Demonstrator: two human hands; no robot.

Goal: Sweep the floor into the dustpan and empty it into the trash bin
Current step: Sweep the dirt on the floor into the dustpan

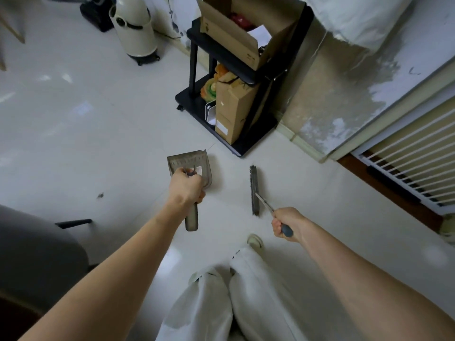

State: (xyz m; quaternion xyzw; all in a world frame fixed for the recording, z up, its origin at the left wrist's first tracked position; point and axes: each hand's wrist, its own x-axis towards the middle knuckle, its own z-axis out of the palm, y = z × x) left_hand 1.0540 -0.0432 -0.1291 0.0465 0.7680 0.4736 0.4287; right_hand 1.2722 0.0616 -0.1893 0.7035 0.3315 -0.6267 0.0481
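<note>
A grey translucent dustpan (188, 161) sits low over the pale floor in the middle of the view, its mouth pointing away from me. My left hand (186, 187) grips its handle near the pan. To the right, a small brush (254, 189) with dark bristles stands on the floor, its long head running front to back. My right hand (286, 223) holds the brush's blue-grey handle. A gap of bare floor separates brush and dustpan. A small dark speck (100, 195) lies on the floor at the left. No trash bin is in sight.
A black wheeled shelf cart (248, 146) with cardboard boxes stands just beyond the dustpan. A white appliance on castors (134, 28) is at the back. A grey chair (37, 254) sits at my left, a white slatted gate (413, 163) at the right. My legs are below.
</note>
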